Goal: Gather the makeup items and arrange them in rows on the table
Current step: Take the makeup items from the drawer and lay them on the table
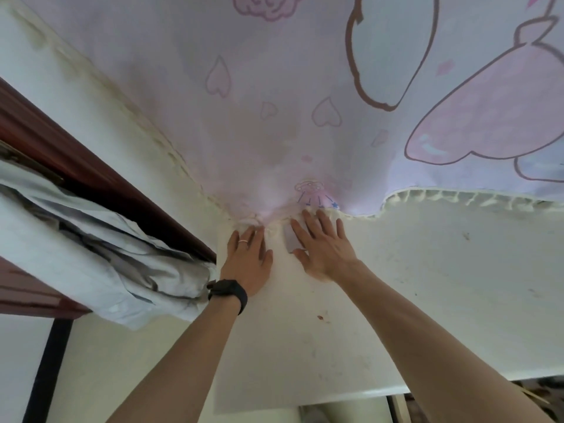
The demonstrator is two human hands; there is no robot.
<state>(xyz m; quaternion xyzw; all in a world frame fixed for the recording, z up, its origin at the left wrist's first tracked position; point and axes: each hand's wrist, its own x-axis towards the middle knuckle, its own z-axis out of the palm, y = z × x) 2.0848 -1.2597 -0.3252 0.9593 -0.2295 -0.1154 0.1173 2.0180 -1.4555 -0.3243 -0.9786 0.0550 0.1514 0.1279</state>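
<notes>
Both my hands lie on the white table (427,285), at the frilled hem of a pink printed cloth (274,117) that drapes over its far part. My left hand (248,259), with a ring and a black wrist watch, touches the bunched hem with straight fingers; the fingertips are partly hidden in the folds. My right hand (323,247) lies flat with its fingers spread, the tips at the hem. A small pale lilac flat item (291,242) sits on the table between its thumb and forefinger. What the item is cannot be told.
A dark red wooden frame (91,178) runs diagonally at the left, with crumpled grey-white fabric (100,248) hanging over it beside my left wrist. The table's near edge (351,395) is at the bottom. A frilled hem (457,198) runs off to the right.
</notes>
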